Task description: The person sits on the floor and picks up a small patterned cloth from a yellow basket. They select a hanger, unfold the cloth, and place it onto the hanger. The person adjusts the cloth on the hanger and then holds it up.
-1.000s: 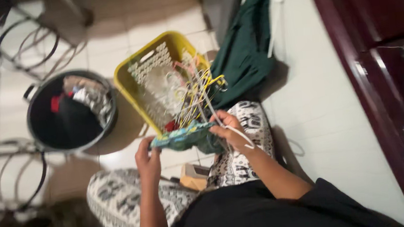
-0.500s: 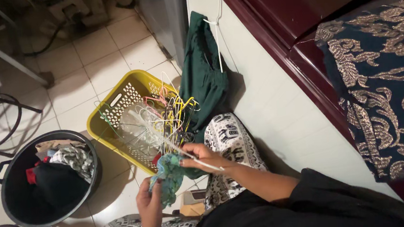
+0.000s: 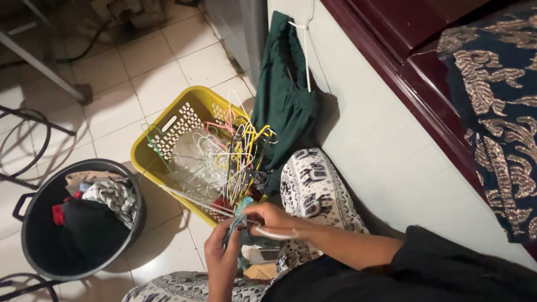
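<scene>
Both hands' grip is on the white hanger point(image 3: 274, 233) and teal cloth point(image 3: 243, 213), now pulled closer in over the lap, at 6 o'clock from the yellow basket point(image 3: 169, 124); left hand point(image 3: 222, 249), right hand point(image 3: 273, 218).

Dim indoor light, falling from above and to the left.
Shadows are pooling to the right of the yellow basket point(image 3: 169, 130) and black bucket point(image 3: 34, 210); the hands are showing slight motion blur, while the top-left corner is sinking into darkness.
</scene>
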